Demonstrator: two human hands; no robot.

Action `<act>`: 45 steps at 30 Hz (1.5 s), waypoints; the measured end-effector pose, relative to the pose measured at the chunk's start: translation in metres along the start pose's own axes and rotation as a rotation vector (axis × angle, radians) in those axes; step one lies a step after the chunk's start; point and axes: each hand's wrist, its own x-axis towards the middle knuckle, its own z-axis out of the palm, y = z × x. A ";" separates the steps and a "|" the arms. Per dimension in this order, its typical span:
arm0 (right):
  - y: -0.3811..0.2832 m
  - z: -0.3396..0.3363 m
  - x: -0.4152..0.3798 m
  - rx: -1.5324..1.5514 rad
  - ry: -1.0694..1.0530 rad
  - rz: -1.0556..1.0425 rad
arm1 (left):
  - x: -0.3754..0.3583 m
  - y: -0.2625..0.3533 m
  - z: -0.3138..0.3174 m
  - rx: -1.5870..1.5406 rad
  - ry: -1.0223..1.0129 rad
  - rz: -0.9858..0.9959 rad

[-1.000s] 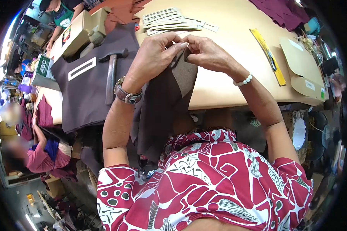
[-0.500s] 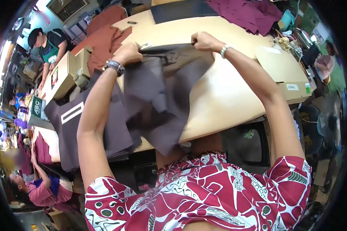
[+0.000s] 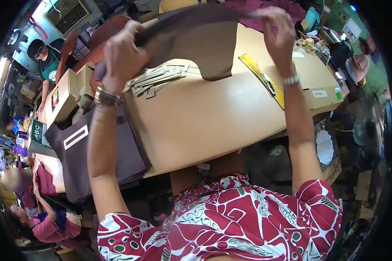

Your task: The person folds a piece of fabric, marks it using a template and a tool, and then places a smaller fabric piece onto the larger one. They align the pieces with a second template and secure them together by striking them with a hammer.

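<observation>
A cut piece of dark brown, leather-like sheet point(image 3: 191, 41) is stretched between my raised hands above the far part of the table, blurred by motion at its top. My left hand point(image 3: 124, 58) is closed on its left end. My right hand point(image 3: 278, 37) pinches its right corner, fingers partly blurred. Below my left hand lies a stack of dark sheet pieces point(image 3: 109, 148), with a white rectangular frame point(image 3: 76, 137) on top. Pale flat strips point(image 3: 159, 79) lie in a pile under the held piece. Near my right forearm is a yellow ruler point(image 3: 252, 67) with a cutter knife point(image 3: 269, 85) on it.
The pale table point(image 3: 191, 130) has its edge at my waist. A cardboard box point(image 3: 320, 96) stands at the right, another point(image 3: 69, 91) at the left. Maroon material point(image 3: 252, 6) lies at the back. A person in a green apron point(image 3: 48, 65) is at the far left; others sit farther off.
Both hands have risen, lifting the dark sheet up and away from the front edge. The pale strips, yellow ruler and cutter knife have come into view on the table.
</observation>
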 end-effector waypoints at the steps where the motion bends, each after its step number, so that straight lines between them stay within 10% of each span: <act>1: -0.009 -0.009 -0.022 -0.018 -0.007 0.011 | -0.017 0.005 0.010 -0.040 -0.046 -0.021; 9: -0.085 -0.058 -0.165 0.007 -0.465 0.636 | -0.142 0.035 0.038 0.112 -0.381 0.008; 18: -0.104 -0.110 -0.205 -0.079 -0.560 0.809 | -0.193 0.058 -0.011 -0.050 -0.420 -0.267; 26: -0.093 -0.129 -0.189 -0.137 -0.755 0.871 | -0.166 0.064 -0.046 -0.109 -1.057 -0.560; 37: -0.073 -0.111 -0.167 -0.269 -1.012 1.219 | -0.205 0.158 0.063 -0.108 -0.799 -0.381; 45: -0.035 -0.105 -0.146 0.830 0.148 1.542 | -0.189 0.181 0.124 -0.228 -0.740 -0.322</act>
